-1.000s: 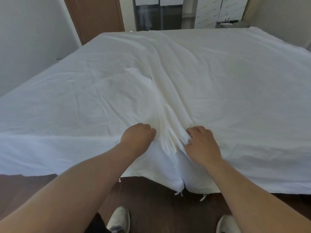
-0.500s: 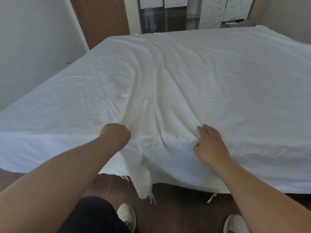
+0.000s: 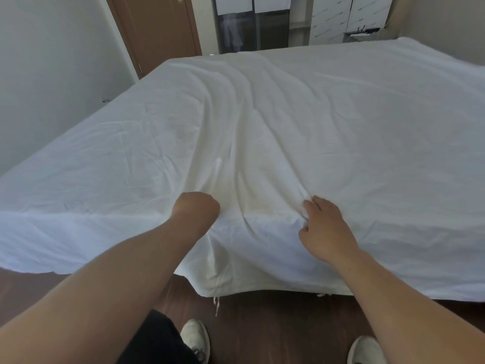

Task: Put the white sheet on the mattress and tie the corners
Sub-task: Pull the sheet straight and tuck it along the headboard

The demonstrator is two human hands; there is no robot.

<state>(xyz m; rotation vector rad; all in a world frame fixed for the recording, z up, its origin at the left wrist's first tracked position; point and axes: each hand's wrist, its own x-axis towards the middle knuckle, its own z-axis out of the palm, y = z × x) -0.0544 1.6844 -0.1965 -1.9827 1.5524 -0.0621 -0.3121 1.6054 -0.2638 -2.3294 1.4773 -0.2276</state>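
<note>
The white sheet (image 3: 301, 122) covers the mattress; left hand (image 3: 195, 212) and right hand (image 3: 326, 229) both grip bunched cloth; corner ties (image 3: 216, 304) look untied.

One view only, head-worn, wide-angle; no second view to share ground with. Camera stands above the near edge of the bed, pitched forward and down. Lens bends straight lines toward the frame borders. White sheet (image 3: 328, 122) fills the middle, running off toward 12 o'clock. Left hand (image 3: 195, 210) and right hand (image 3: 325, 228) sit close below centre, forearms entering from 7 and 5 o'clock. Shoes (image 3: 195, 338) on the dark floor (image 3: 275, 324) at 6 o'clock, almost straight beneath. Brown door (image 3: 154, 30) at 11 o'clock, far wall well apart.
</note>
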